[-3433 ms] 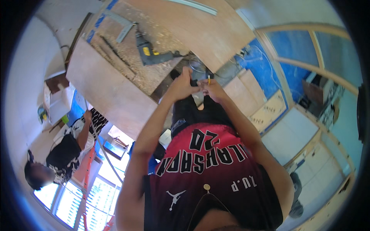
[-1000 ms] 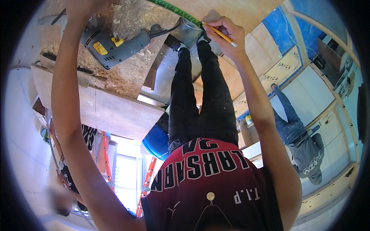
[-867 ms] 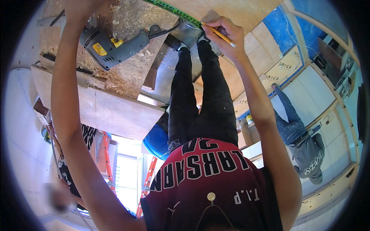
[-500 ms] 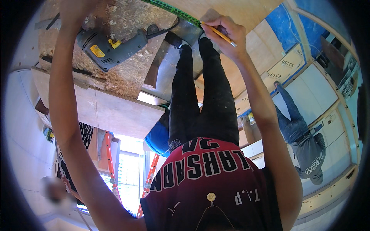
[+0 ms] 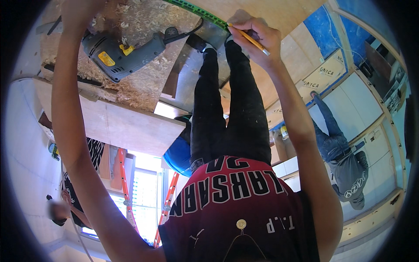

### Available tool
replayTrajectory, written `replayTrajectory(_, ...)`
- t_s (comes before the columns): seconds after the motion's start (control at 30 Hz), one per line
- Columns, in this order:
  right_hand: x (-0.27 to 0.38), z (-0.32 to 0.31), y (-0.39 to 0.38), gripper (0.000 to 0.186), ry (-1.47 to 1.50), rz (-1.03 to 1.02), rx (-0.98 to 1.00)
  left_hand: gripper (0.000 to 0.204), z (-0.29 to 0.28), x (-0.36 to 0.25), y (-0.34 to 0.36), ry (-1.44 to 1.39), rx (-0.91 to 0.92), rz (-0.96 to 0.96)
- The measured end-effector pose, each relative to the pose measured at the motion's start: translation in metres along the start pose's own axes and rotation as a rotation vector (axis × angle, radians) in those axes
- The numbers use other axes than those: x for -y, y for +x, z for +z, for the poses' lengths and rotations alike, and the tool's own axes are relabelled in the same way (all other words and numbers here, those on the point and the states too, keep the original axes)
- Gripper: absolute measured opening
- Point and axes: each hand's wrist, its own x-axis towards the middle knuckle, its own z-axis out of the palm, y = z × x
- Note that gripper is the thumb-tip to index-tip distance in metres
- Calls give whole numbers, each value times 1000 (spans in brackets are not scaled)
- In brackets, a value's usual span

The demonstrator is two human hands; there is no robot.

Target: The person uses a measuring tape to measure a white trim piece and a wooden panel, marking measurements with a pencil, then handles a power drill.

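Note:
My right hand (image 5: 261, 37) is closed around a yellow pencil (image 5: 252, 42). The pencil's tip is at the end of a green measuring strip (image 5: 198, 13) with dark marks, which lies along the edge of a plywood sheet (image 5: 270, 11). My left hand (image 5: 83, 13) is at the upper left, cut by the top of the picture, and its fingers are blurred or out of sight. Close to it, a grey corded power tool (image 5: 124, 56) with yellow parts rests on a board (image 5: 144, 89) strewn with wood shavings.
A pale panel (image 5: 126, 124) stands below the shavings. An orange ladder (image 5: 124, 183) is by a bright window. One person (image 5: 76, 205) is at the lower left, another in grey (image 5: 349, 174) at the right. A blue round container (image 5: 178, 155) is behind my legs.
My left arm and the power tool have shifted slightly left in the picture. My right hand and pencil stay almost in place. The person at the lower left has changed posture.

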Motion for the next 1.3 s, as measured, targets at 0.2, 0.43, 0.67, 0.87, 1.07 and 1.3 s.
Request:
replayTrajectory(0.2,-6,2,-2,15,-44,-52,-15,17,-4,-5,-3,29,7,4)
replayTrajectory(0.43,-7,5,-1,16,-85,-137,-50,16,-1,-1,0,24,-2,9)
replayTrajectory(0.67,-2,3,0,17,-66,-139,-35,17,0,-3,-3,20,-14,-7)
replayTrajectory(0.87,-4,5,-1,17,-87,-156,-45,19,1,-4,-4,12,-23,-5)
replayTrajectory(1.07,-4,6,-1,18,-77,-180,-47,22,-3,-4,-10,18,-14,-22)
replayTrajectory(1.3,-9,4,-3,17,-101,-154,-47,25,-1,-8,-6,38,-18,-34)
